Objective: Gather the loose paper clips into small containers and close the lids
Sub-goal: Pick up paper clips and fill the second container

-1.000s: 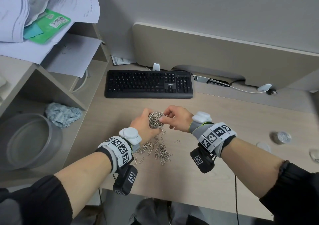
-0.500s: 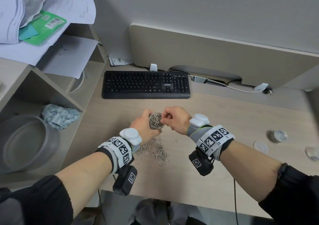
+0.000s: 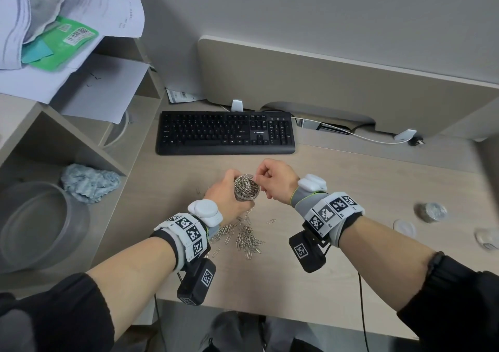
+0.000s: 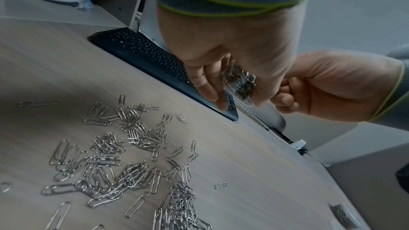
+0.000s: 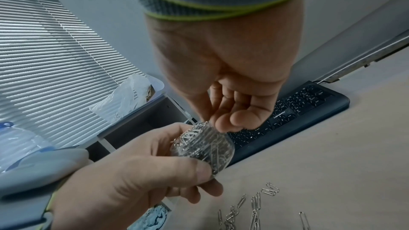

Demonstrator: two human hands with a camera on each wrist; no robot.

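Head view: left hand (image 3: 226, 199) fingers grip clip-filled container (image 3: 246, 190).

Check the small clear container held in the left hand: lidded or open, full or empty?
Open and nearly full: the small clear container shows no lid, silver clips heaped to its rim, gripped by the left hand.

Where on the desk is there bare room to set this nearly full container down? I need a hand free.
Bare desk lies between the keyboard and the second container. The near middle is crowded with loose paper clips.
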